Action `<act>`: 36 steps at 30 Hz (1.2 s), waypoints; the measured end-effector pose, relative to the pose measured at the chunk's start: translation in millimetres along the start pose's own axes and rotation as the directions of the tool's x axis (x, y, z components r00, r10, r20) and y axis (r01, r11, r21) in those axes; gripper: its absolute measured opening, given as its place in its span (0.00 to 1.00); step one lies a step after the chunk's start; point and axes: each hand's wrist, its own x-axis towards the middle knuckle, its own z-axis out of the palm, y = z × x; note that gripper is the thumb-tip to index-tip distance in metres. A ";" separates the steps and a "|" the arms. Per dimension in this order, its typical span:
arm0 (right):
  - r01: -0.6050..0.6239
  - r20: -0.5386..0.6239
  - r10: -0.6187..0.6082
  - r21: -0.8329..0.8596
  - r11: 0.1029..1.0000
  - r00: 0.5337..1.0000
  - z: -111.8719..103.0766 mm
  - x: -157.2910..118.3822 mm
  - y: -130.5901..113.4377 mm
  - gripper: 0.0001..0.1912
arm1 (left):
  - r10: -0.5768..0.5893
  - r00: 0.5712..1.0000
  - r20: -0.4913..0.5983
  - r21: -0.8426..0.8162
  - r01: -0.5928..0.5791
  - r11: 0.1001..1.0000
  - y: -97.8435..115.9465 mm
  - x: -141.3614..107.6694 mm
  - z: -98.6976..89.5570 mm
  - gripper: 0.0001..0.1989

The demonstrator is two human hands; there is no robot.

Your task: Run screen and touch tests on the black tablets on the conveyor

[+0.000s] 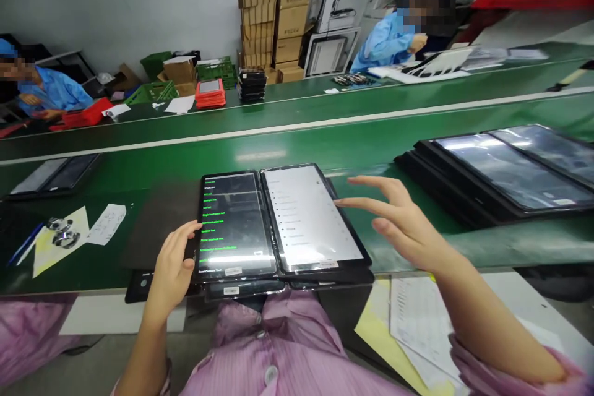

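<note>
Two tablets lie side by side in front of me, on top of further dark devices. The left tablet (241, 229) shows a black screen with lines of green text. On the right tablet (310, 216) the screen is white with a faint list. My left hand (172, 263) rests at the left tablet's outer edge, fingers stretched with the tips at its frame, holding nothing. Over the right edge of the right tablet is my right hand (394, 216), fingers spread and empty. Its pointing finger reaches the border of the white screen; whether it touches the glass I cannot tell.
A stack of tablets (496, 179) stands on the green bench at right, another tablet (55, 174) at far left. Left of me lie a yellow sheet (62, 241), a pen (26, 242) and a paper slip (107, 224). Two co-workers in blue sit across the bench.
</note>
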 end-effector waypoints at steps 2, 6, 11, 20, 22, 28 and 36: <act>-0.018 0.053 0.019 -0.021 1.000 0.998 8.7 -4.5 -1.9 0.30 | 0.014 0.999 0.038 0.007 -0.014 1.000 0.8 0.3 -3.9 0.43; 0.052 0.187 -0.044 -0.042 0.998 0.981 31.2 -2.2 -20.5 0.29 | 0.047 0.998 0.051 0.028 -0.049 0.998 -3.9 -1.6 -4.3 0.41; 0.084 0.226 -0.070 -0.054 0.995 0.972 39.1 9.9 -36.7 0.31 | 0.080 0.996 0.044 0.071 -0.083 0.994 -13.8 -4.7 -1.8 0.40; 0.087 0.182 -0.053 -0.183 0.979 0.982 41.0 9.4 -44.9 0.31 | 0.006 1.000 0.018 0.069 -0.007 0.998 -20.3 -4.1 0.7 0.45; 0.056 0.135 -0.034 -0.166 0.984 0.990 32.1 2.3 -43.4 0.35 | -0.042 0.999 0.005 0.035 0.042 0.998 -19.3 -3.7 1.4 0.47; -0.091 0.026 0.095 -0.130 0.987 0.995 9.2 -23.6 -26.9 0.31 | -0.125 0.992 0.007 -0.011 0.125 0.992 -16.1 4.3 -1.9 0.43; -0.149 0.017 0.149 0.045 0.988 0.989 23.2 -1.9 0.7 0.28 | -0.137 0.990 0.040 0.163 0.129 0.978 -4.0 22.2 0.0 0.36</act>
